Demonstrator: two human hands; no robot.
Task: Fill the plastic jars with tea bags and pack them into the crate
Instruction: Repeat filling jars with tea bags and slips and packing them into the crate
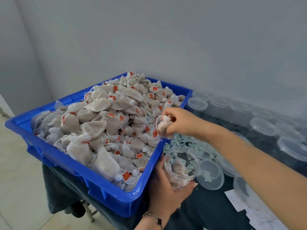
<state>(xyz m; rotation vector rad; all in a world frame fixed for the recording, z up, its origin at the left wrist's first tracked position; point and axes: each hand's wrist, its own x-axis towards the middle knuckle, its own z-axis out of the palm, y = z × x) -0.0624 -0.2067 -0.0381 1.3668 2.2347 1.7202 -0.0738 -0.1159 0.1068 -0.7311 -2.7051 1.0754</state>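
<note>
Far-right lidded jars (294,146) blur; the paper sheets' (259,211) print stays illegible.

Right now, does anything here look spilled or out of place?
Mostly tidy. The tea bags are heaped above the blue crate rim, and small paper slips lie scattered loose on the dark table beside it.
</note>
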